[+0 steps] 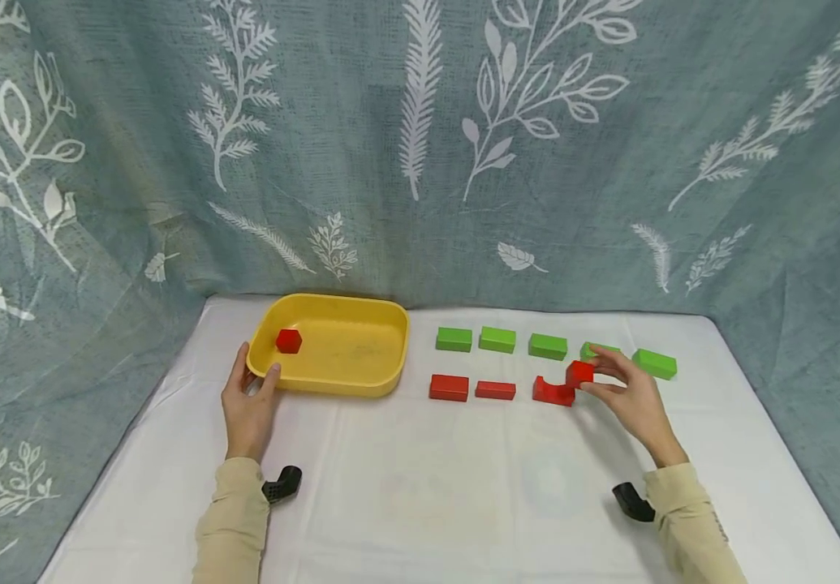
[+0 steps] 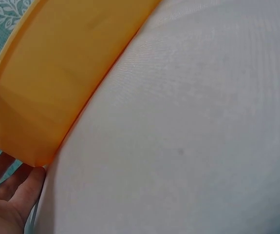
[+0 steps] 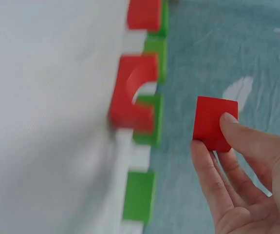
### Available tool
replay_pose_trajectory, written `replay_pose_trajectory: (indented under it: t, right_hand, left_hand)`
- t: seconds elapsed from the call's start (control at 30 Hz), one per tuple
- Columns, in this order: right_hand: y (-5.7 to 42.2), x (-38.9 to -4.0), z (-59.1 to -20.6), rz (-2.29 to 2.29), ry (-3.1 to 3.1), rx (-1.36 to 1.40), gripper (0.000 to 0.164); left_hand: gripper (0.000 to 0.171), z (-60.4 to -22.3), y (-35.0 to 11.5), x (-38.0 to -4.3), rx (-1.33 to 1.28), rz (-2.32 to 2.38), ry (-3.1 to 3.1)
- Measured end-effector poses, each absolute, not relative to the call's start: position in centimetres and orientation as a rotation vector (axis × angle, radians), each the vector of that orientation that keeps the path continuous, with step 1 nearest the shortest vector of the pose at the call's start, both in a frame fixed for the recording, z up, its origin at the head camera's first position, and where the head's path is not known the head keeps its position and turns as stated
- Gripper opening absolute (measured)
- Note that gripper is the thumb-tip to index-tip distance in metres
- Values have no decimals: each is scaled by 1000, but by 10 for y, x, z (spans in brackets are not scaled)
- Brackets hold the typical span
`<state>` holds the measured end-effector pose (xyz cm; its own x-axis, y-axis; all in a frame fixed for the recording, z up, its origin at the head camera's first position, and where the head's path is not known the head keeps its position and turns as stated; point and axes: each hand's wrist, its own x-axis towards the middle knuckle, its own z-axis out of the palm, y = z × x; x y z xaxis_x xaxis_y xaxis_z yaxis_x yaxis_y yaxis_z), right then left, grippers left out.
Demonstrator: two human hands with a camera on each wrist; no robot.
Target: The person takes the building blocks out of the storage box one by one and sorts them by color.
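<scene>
My right hand [image 1: 627, 405] pinches a small red cube [image 1: 579, 374] between thumb and fingers, raised above the table. The right wrist view shows the cube [image 3: 213, 122] with the thumb flat on one face. Just left of it lies a red block with a curved notch [image 1: 553, 392]. At the left, my left hand [image 1: 250, 414] holds the near-left corner of a yellow tray [image 1: 339, 388], its thumb on the near rim and its fingers around the end. Fingertips [image 2: 30, 185] touch the tray's lower corner in the left wrist view. Inside the tray sits another red block [image 1: 289, 341].
Several green blocks [image 1: 547, 346] form a back row right of the tray. A red block [image 1: 449, 388] and a thinner red block [image 1: 496, 390] lie in front of them. White cloth [image 1: 434, 487] covers the table, and a patterned curtain [image 1: 361, 162] hangs behind.
</scene>
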<state>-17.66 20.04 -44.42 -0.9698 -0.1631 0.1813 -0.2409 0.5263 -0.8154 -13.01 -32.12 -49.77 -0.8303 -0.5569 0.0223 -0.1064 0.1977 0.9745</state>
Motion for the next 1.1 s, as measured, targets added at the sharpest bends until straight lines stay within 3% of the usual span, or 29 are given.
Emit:
replay_pose_trajectory:
  t: [0.6, 0.87, 1.1]
  right_hand:
    - [240, -180, -480, 1277, -2821, 258, 61]
    - [234, -180, -473, 1301, -2817, 298, 62]
    - [217, -176, -454, 1158, -2719, 372, 51]
  left_hand:
    - [69, -495, -323, -131, 645, -1664, -2114]
    - [69, -494, -329, -128, 642, -1674, -2078]
    - [71, -496, -325, -127, 618, -1684, -2101]
